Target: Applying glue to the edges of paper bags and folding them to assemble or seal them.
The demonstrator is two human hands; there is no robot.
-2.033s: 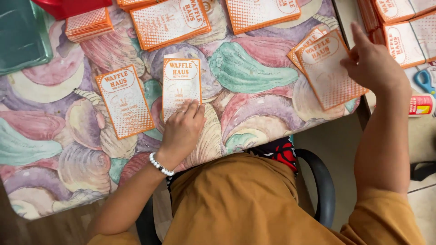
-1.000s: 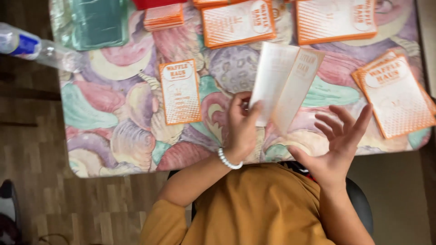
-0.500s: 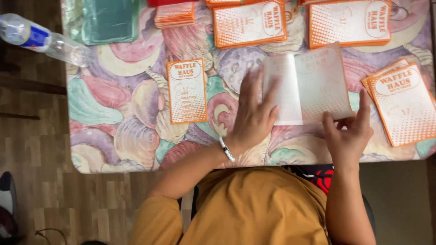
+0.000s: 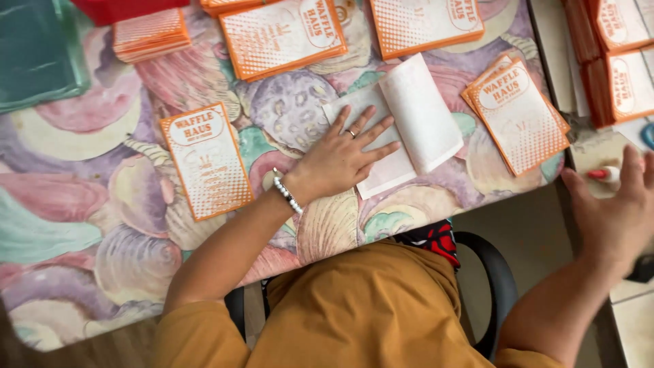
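Two hands split: left hand [image 4: 340,160] spread flat, pinning the opened white card [image 4: 398,126] mid-table on the shell-pattern tablecloth [image 4: 82,204]; right hand [image 4: 616,215] open, fingers loose around a small red-capped tube [image 4: 603,174], not clearly gripping. Risk: the raised right flap could spring shut if palm pressure eases. Card is blank inside, one centre crease, orange-printed cards [image 4: 206,160] alongside.

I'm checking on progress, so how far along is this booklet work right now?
Done, apparently: closed orange booklets lie stacked along the table's far edge. In hand: the left hand presses flat on the left page of an open white booklet, while the right hand reaches toward a small red-tipped stick on the side surface. Left: one closed booklet and a small pile beside the open one.
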